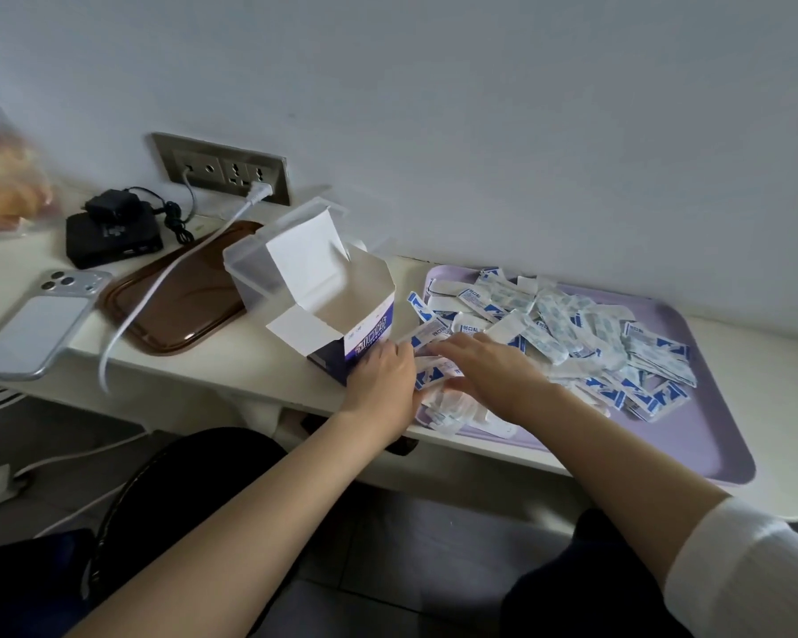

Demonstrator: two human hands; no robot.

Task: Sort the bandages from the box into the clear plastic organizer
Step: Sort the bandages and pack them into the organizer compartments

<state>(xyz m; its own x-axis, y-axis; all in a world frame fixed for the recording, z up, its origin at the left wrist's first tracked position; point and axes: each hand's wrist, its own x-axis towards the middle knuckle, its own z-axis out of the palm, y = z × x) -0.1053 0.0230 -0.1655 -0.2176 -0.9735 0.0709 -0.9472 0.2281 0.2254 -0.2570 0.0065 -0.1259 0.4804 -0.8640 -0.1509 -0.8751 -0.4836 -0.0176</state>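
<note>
While the right grip (494, 373) lies flat-fingered on bandages (586, 333) at the near-left corner of the tray (710, 430), the left grip (383, 382) touches them beside the box (369, 333), its closure hidden.

Legible print, head view: two items only.
Small blue characters "创口贴" readable on several white paper bandage wrappers (471, 328); large white stylised characters on the blue band of the open white-and-blue cardboard box (370, 336), too blurred to read with certainty.
</note>
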